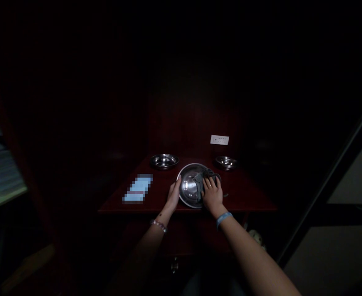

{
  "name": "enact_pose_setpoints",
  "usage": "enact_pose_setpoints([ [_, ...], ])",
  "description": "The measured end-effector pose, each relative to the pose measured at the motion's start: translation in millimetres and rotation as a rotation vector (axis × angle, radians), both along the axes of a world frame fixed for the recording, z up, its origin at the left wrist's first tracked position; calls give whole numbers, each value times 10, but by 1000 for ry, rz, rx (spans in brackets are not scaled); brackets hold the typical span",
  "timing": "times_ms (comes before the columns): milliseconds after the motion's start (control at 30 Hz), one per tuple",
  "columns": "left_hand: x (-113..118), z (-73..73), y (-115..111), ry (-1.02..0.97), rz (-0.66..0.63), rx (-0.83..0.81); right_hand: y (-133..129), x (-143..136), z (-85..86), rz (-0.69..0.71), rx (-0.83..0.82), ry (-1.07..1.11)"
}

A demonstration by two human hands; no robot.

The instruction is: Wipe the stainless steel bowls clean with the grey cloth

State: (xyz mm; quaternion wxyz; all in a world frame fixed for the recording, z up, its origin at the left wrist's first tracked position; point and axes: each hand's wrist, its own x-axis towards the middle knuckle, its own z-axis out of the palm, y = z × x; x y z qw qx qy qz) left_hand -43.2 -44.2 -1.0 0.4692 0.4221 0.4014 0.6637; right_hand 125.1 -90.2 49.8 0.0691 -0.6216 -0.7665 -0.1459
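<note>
A shiny metal bowl (187, 187) is tilted up above the front of the dark red shelf (156, 201), its inside facing me. My left hand (174, 195) grips the bowl's left rim. On the right side, my right hand (212, 191) presses a dark grey cloth (198, 185) against the inside of the bowl, its fingers bent over the cloth. Part of the cloth bunches up above the fingers at the rim.
Two more metal bowls stand farther back, one at the left (164, 161) and one at the right (226, 163). A blurred light-blue rectangle (138, 188) lies at the left. A white socket panel (219, 140) is on the back wall.
</note>
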Motion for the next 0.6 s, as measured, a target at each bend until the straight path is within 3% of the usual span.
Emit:
enact_pose_setpoints([
  [133,-2,0,2,14,39,17,-83,-28,16,-43,-54,-50],
  [333,6,-2,39,-5,55,-21,-324,-202,100,-3,-199,-19],
  [467,16,38,24,-14,76,-51,-453,-314,145,55,-260,94],
  [600,4,53,9,4,91,-64,-497,-417,87,216,-223,122],
])
